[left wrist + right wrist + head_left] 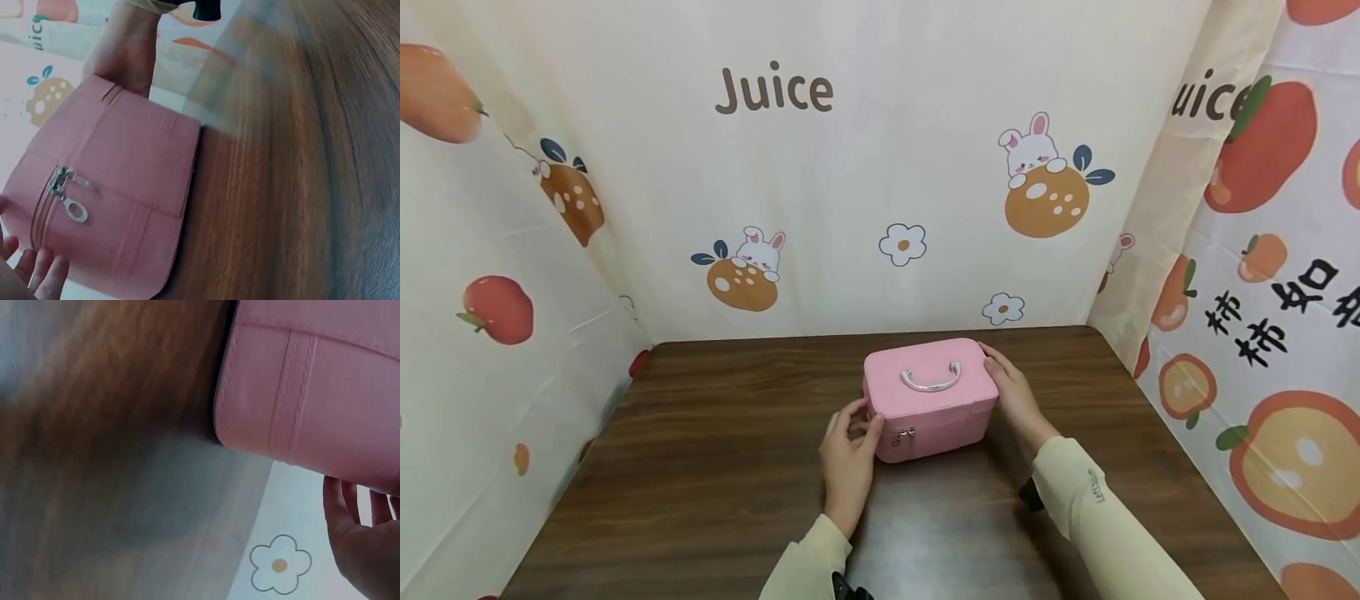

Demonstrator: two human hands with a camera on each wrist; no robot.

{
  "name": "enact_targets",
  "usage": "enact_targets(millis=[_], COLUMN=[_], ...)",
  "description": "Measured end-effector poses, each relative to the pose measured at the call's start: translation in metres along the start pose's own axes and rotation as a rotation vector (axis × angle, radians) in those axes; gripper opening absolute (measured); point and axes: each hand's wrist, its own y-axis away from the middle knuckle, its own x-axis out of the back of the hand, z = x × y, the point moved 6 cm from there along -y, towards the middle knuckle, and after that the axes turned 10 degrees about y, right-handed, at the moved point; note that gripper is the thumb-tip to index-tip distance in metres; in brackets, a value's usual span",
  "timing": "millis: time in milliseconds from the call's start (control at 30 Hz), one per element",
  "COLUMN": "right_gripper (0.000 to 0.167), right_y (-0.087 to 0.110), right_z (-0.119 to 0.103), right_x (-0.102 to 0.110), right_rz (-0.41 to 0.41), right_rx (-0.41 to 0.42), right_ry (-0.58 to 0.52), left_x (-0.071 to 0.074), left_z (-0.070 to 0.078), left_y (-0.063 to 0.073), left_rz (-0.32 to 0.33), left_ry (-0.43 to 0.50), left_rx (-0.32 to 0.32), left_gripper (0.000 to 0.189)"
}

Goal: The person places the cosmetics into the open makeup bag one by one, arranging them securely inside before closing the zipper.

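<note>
A pink zippered case (pixel 931 400) with a silver carry handle (pixel 931 381) on its lid sits at an angle toward the back of the wooden table. My left hand (pixel 847 458) holds its left front corner, thumb on the front face beside the metal zipper pulls (pixel 902 435). Around the right end, my right hand (pixel 1017 396) grips with its fingers toward the back corner. Up close in the left wrist view, the zipper pull (pixel 76 209) hangs down near my left fingertips (pixel 53 278). The right wrist view shows fingers (pixel 339 503) against the case's edge. The lid looks closed.
The dark wooden tabletop (pixel 722 467) spreads around the case. Behind it hangs a printed curtain (pixel 850 183) with rabbits, fruit and flowers, and similar cloths flank the left and right sides.
</note>
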Motion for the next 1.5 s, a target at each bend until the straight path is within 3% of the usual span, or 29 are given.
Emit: enact_targets(millis=[200, 433, 600, 733, 933, 1100, 1167, 1267, 1367, 1500], right_gripper=[0.056, 0.058, 0.059, 0.062, 0.057, 0.057, 0.059, 0.056, 0.055, 0.059], right_y=[0.000, 0.001, 0.010, 0.023, 0.051, 0.072, 0.077, 0.077, 0.061, 0.017], right_z=[0.002, 0.007, 0.007, 0.005, -0.005, -0.016, -0.019, -0.017, -0.017, -0.027], right_x=[-0.003, -0.001, -0.001, -0.003, -0.013, -0.033, -0.038, -0.033, -0.014, 0.000], right_rz=[0.024, 0.019, 0.007, 0.010, 0.154, 0.252, 0.252, 0.239, 0.192, 0.011], right_rx=[0.036, -0.002, -0.010, -0.066, -0.102, -0.087, -0.086, -0.099, -0.107, -0.057], right_ry=[-0.041, -0.060, -0.078, -0.097, -0.122, -0.080, -0.054, -0.021, -0.054, -0.125], left_x=[-0.008, -0.010, -0.001, 0.003, 0.000, 0.000, 0.003, 0.008, 0.005, -0.016], left_z=[0.000, -0.001, 0.001, -0.009, -0.017, -0.018, -0.016, -0.007, -0.001, -0.003], left_y=[-0.002, -0.010, -0.029, -0.047, -0.074, -0.094, -0.096, -0.081, -0.043, 0.012], left_rz=[0.029, 0.058, 0.078, 0.053, -0.029, -0.075, -0.079, -0.045, -0.004, -0.030], left_ry=[0.077, 0.138, 0.135, 0.196, 0.261, 0.265, 0.213, 0.145, 0.105, 0.092], left_rx=[0.003, 0.052, 0.099, 0.219, 0.371, 0.408, 0.373, 0.266, 0.169, 0.180], left_gripper=[0.040, 0.036, 0.030, 0.029, 0.035, 0.039, 0.041, 0.045, 0.055, 0.076])
